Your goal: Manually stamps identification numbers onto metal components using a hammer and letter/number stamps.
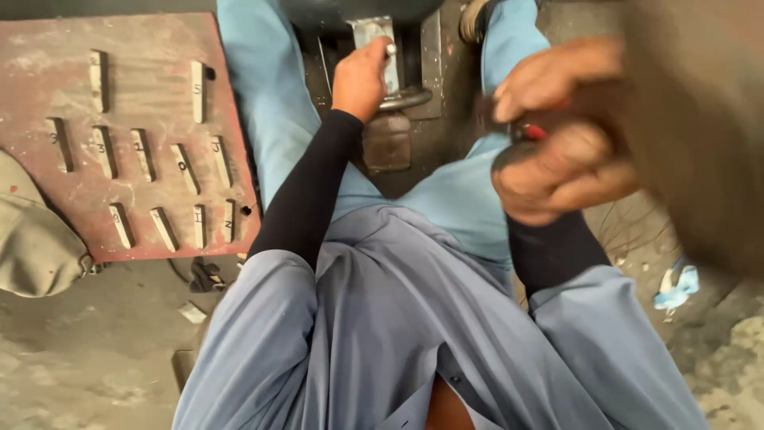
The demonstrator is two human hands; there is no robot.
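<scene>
My left hand [360, 78] is closed on a small metal rod or punch [391, 49], held against a grey metal piece [380, 44] clamped on a stand between my legs. A rusty block [387, 140] hangs below it on a curved steel loop [406, 99]. My right hand [557, 147] is raised close to the camera and blurred. It grips a tool with a red part [533, 130] showing between the fingers. A large brown blurred shape [700, 119] fills the upper right beside that hand; what it is cannot be told.
A red metal board [32, 48] with several slotted metal stamps [185, 167] lies on the left. A khaki cap [32, 239] rests at its lower left corner. The concrete floor [95, 350] is dirty, with a blue-white scrap [676, 288] on the right.
</scene>
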